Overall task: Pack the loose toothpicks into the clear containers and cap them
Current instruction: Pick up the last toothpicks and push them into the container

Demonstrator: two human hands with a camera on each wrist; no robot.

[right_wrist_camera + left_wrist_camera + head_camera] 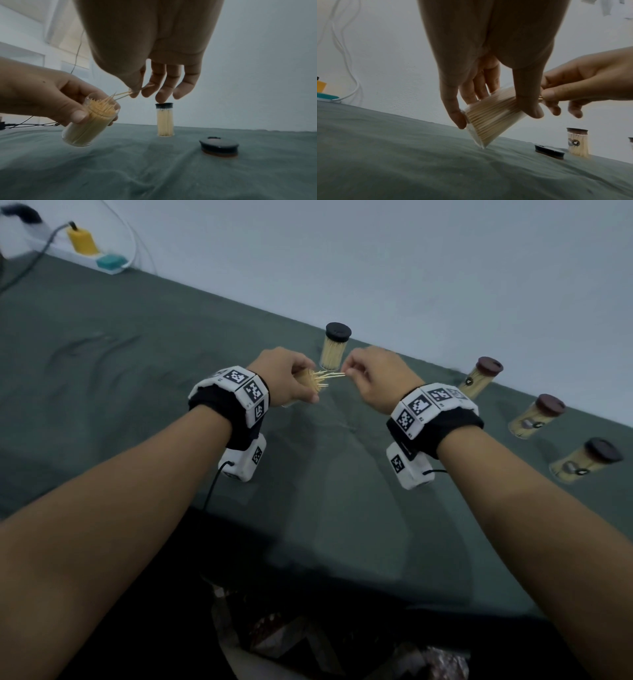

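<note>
Wooden toothpicks point(126, 94) bridge both hands, apparently entering container point(89, 121).

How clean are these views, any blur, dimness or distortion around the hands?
Head view: dim, wide-angle bend tilts the table edge, far jars soft. Left wrist view: dark, open container motion-blurred. Right wrist view: sharpest; toothpicks clear, lid slightly soft.

I note the open container point(89, 120) tilted in my left fingers point(78, 115), held above the desk point(137, 344). A capped container point(334, 347) stands just beyond both hands' fingers. The loose cap point(219, 146) lies on the desk right of my right fingers point(161, 86); three capped containers point(479, 378) line up farther right.
</note>
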